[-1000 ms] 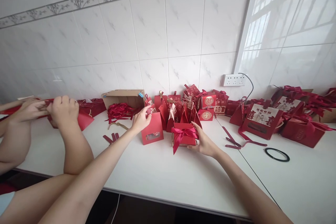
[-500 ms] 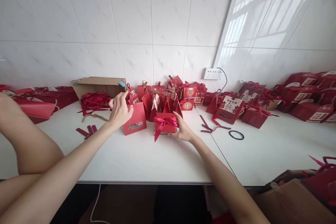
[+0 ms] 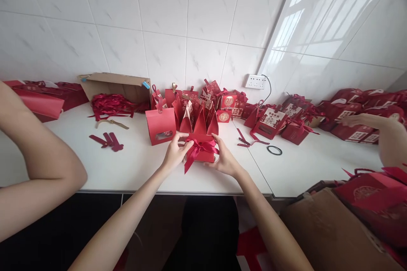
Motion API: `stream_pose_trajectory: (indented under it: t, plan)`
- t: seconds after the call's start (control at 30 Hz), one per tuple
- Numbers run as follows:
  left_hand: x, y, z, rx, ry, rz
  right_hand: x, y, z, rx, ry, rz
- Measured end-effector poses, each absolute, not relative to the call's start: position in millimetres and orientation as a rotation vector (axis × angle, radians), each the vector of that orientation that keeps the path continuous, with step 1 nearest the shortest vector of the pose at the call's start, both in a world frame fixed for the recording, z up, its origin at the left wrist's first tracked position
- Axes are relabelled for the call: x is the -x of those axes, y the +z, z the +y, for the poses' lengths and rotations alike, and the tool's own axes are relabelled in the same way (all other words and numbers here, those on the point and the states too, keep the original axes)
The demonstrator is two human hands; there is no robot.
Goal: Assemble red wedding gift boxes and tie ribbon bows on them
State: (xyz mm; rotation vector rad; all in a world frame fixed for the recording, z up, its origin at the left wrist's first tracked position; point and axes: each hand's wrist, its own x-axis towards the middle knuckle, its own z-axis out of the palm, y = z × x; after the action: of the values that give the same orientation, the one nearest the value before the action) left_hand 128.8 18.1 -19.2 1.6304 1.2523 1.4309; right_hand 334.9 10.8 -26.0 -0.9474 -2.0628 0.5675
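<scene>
Between my two hands is a small red box with a ribbon bow (image 3: 201,147), near the front of the white table (image 3: 152,169). My left hand (image 3: 177,150) grips its left side, fingers bent over the upper edge. On the right side my right hand (image 3: 224,156) holds it, thumb low and fingers at the top corner. Just behind my left hand stands a red bag with an oval window (image 3: 160,125). Several pointed red boxes (image 3: 200,121) are lined up behind the bow box.
A cardboard box (image 3: 116,79) of red ribbons (image 3: 111,106) lies back left. Red strips (image 3: 110,140) and a black ring (image 3: 274,150) rest on the table. Other people's arms (image 3: 47,148) reach in at left and right (image 3: 381,125); a carton (image 3: 330,224) stands front right.
My left hand has moved from the top of the red bag to the left side of the bow box. A person's hand has appeared at the far right. The view has shifted.
</scene>
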Motion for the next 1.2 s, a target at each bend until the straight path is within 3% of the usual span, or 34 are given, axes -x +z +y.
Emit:
stream_pose_trajectory:
  t: [0.23, 0.43, 0.87, 1.2]
  plan:
    - [-136, -25, -16, -1.59, 1.505, 1.137, -340, -27, -29, 0.976, 0.641, -2.017]
    - [-143, -38, -42, -1.753, 1.519, 1.078, -335, -31, -55, 0.839, 0.935, -1.729]
    - [-131, -22, -36, -1.745, 1.329, 1.079, -324, -31, -55, 0.826, 0.91, -1.708]
    - [-133, -18, -33, -1.684, 1.313, 1.115, -335, -30, -51, 0.754, 1.096, -1.694]
